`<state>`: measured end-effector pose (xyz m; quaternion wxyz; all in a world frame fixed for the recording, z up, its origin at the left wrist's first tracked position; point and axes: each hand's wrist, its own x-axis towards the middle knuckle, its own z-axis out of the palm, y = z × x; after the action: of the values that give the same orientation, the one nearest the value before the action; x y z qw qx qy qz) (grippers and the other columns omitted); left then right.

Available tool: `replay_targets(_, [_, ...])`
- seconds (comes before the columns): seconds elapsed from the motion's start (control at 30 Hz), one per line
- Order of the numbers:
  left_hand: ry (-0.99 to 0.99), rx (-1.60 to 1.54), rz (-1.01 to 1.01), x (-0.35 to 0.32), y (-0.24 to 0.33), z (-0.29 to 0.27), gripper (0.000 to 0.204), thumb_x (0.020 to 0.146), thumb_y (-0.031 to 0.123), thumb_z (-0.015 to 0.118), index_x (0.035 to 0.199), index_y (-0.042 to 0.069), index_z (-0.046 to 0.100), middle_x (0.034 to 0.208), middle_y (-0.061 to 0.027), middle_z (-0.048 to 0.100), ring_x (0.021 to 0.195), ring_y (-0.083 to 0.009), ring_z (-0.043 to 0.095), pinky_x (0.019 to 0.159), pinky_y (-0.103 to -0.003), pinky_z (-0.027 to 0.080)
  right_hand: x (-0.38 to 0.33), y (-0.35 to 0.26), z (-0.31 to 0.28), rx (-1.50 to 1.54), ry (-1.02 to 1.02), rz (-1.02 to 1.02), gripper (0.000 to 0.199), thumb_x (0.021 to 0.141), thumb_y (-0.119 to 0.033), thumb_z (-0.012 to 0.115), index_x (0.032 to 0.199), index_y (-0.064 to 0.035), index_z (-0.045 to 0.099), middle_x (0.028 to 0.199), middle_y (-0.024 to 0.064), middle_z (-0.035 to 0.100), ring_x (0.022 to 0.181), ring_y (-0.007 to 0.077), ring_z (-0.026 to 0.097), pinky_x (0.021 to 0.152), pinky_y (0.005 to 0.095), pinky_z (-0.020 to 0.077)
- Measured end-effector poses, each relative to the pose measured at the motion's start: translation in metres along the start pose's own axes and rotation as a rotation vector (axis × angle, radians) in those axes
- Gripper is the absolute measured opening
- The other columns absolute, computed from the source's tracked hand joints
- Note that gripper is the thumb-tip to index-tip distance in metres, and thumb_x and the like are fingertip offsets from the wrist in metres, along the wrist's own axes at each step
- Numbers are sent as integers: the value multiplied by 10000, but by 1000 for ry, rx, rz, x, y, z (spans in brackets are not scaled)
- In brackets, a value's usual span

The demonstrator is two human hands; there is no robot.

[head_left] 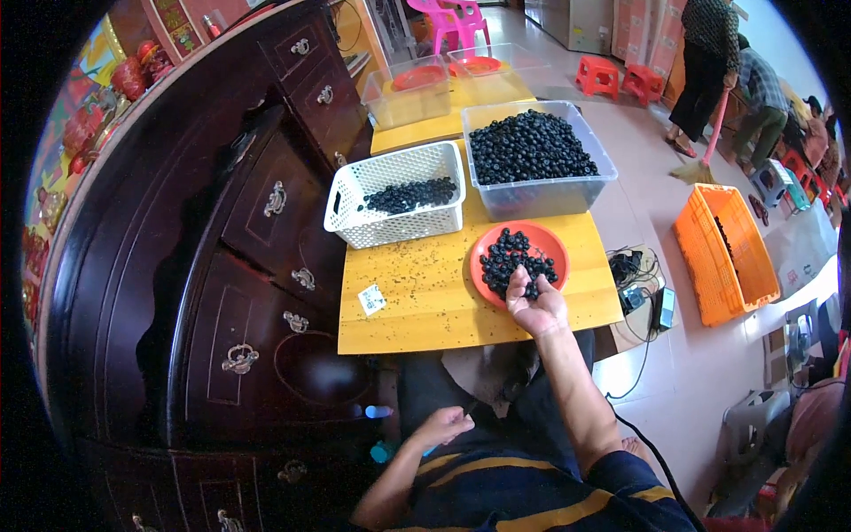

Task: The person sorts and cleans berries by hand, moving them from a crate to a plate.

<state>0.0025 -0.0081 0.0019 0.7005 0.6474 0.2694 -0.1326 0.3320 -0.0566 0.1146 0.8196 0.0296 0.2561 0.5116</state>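
The right hand (538, 308) is palm up, fingers curled at the dark berries (507, 254) on the red plate (477, 268); grip cannot be told. The left hand (445, 426), near left, is closed. Apparent step: picking over berries; next move calls for light pinching. White basket (401, 232), far left: partly filled. Clear bin (542, 200), far right: heaped.

Bright glare at right, dark curved edges

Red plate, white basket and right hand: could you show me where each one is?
Red plate (550, 241): head view, bare inner surface at upper right.
White basket (403, 229): head view, perforated near wall.
Right hand (541, 311): head view, middle of the palm.
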Motion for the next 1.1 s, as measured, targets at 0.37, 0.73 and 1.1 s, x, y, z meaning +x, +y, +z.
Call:
replay_targets(0.37, [-11,24,-28,0,4,3,357,949,361,689,768,121,495,613,56,458,484,-47,411,413,-243,313,-12,5,5,-246,34,-27,239,1046,-202,484,1187,-38,586,938,70,637,713,131,564,595,242,449])
replay_targets(0.73, [18,116,12,-5,12,6,310,930,342,715,815,91,573,661,57,499,548,-49,452,483,-249,381,-56,40,-14,-539,-83,-134,410,1028,-500,467,1104,-119,599,798,-56,509,537,48,367,439,188,273])
replay_targets(1.1, [289,83,404,-30,64,7,230,902,177,736,819,23,586,766,11,617,733,-57,537,666,-267,467,-93,59,-52,-1063,1,-88,296,1060,-353,471,1044,-85,596,757,-55,483,544,50,369,472,201,283])
